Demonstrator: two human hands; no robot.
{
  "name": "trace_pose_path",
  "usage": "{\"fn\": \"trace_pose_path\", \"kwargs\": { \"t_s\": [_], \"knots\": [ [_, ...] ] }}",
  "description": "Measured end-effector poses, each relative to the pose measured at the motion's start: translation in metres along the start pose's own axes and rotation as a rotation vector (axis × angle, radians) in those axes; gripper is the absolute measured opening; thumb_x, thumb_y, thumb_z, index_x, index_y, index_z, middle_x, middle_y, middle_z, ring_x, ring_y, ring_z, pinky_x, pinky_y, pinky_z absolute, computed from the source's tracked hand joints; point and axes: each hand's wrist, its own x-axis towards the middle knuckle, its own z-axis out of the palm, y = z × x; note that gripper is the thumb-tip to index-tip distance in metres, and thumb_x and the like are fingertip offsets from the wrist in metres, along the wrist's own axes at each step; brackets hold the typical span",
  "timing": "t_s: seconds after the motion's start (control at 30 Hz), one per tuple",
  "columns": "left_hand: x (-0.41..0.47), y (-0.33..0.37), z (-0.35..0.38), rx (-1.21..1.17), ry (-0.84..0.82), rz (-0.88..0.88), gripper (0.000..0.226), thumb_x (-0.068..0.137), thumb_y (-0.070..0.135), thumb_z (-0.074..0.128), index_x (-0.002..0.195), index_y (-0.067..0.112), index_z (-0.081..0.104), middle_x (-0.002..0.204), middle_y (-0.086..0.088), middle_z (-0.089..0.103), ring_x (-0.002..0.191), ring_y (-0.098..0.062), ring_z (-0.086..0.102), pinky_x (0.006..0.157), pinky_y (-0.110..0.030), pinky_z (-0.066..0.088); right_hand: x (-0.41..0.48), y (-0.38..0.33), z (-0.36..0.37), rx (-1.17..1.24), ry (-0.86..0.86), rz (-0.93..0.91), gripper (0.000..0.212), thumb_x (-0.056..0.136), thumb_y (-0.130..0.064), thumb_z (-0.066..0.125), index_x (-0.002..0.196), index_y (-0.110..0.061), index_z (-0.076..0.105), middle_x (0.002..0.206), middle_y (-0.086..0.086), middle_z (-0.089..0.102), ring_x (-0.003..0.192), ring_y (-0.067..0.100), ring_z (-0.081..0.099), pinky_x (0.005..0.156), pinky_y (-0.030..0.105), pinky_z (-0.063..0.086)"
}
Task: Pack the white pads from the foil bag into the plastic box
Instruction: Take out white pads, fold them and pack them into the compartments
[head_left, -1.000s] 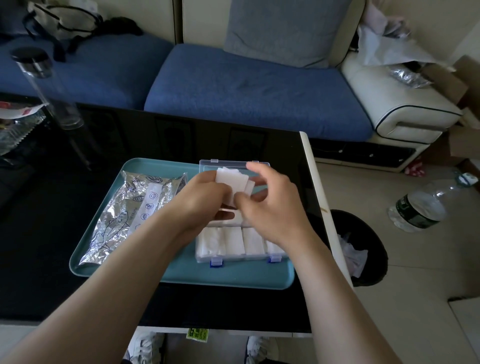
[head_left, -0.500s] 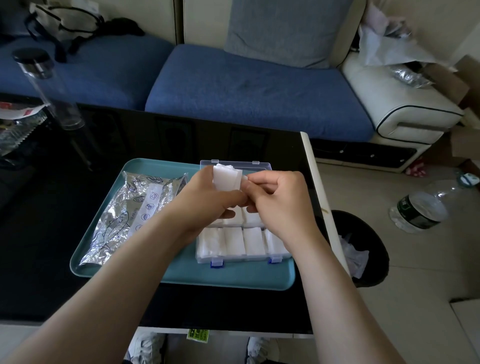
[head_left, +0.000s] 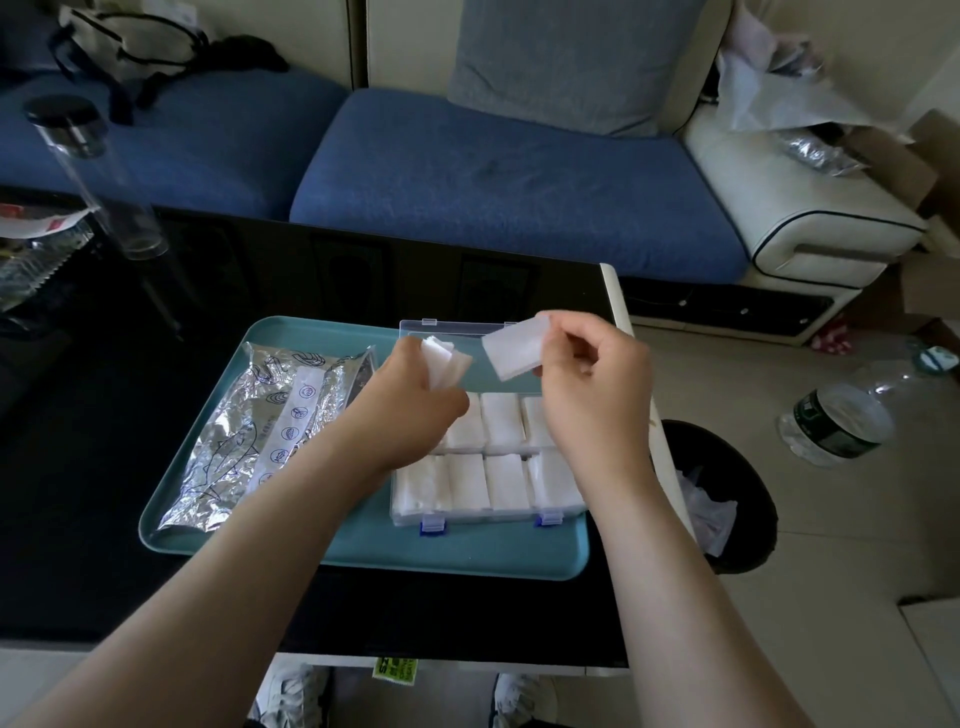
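The single white pad (head_left: 514, 353) hangs in the air over the far side of the plastic box (head_left: 488, 515), above its laid-back lid. Its long axis runs left to right, with the free left end dipping a little. The right hand (head_left: 592, 400) pinches the pad's right end between thumb and fingertips, so the pad lies to the left of those fingers. It points toward the left hand (head_left: 415, 415), which grips a small bunch of pads (head_left: 441, 361) just beside it but apart from it.

The compartments lie below and nearer the person than the held pad. The near row shows white in all four. The far row shows white in those I can see, but the left hand hides its left end, so I cannot tell where a gap remains. The right hand is the nearer one for setting the pad down, and the way down to the box looks open on its side.

The box sits on the right half of the teal tray (head_left: 363, 548), close to its near edge, and the foil bag (head_left: 249, 441) lies along the left half. The tray rests at the right end of the black table (head_left: 156, 322), with a dark bin (head_left: 748, 462) on the floor past that edge.
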Motion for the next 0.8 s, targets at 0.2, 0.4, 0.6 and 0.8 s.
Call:
{"fn": "trace_pose_path", "kwargs": {
  "t_s": [0.2, 0.4, 0.6, 0.8],
  "knots": [
    [0.001, -0.001, 0.003, 0.083, -0.012, 0.034, 0.034, 0.095, 0.015, 0.066, 0.119, 0.016, 0.043, 0.102, -0.013, 0.067, 0.073, -0.023, 0.073, 0.053, -0.03, 0.06, -0.002, -0.009, 0.002, 0.193, -0.188, 0.056, 0.019, 0.102, -0.014, 0.067, 0.112, -0.021, 0.081, 0.1, -0.008, 0.079, 0.093, 0.006, 0.073, 0.077, 0.023, 0.06],
    [-0.001, 0.002, 0.003, 0.156, -0.095, 0.108, 0.047, 0.075, 0.037, 0.08, 0.114, 0.024, 0.057, 0.105, -0.005, 0.068, 0.085, -0.024, 0.07, 0.066, -0.049, 0.063, -0.008, -0.008, 0.01, 0.076, -0.268, -0.046, 0.014, 0.097, -0.015, 0.075, 0.109, -0.017, 0.082, 0.094, -0.008, 0.079, 0.088, 0.007, 0.075, 0.076, 0.028, 0.064],
    [0.0, -0.001, 0.0, -0.038, -0.146, 0.015, 0.061, 0.068, 0.009, 0.091, 0.12, 0.023, 0.062, 0.104, -0.003, 0.073, 0.092, -0.022, 0.071, 0.08, -0.039, 0.064, -0.005, 0.002, 0.008, -0.117, -0.133, -0.157, 0.017, 0.095, -0.017, 0.078, 0.111, -0.015, 0.081, 0.097, -0.007, 0.078, 0.086, 0.001, 0.072, 0.074, 0.014, 0.058],
    [-0.001, 0.01, 0.001, -0.491, -0.275, -0.139, 0.042, 0.084, 0.017, 0.053, 0.121, 0.003, 0.068, 0.096, -0.011, 0.074, 0.083, -0.024, 0.063, 0.067, -0.034, 0.051, -0.004, 0.005, 0.011, -0.084, -0.191, -0.131, 0.017, 0.098, -0.017, 0.074, 0.114, -0.017, 0.081, 0.101, -0.007, 0.078, 0.09, 0.006, 0.074, 0.075, 0.031, 0.065]
  ]
}}
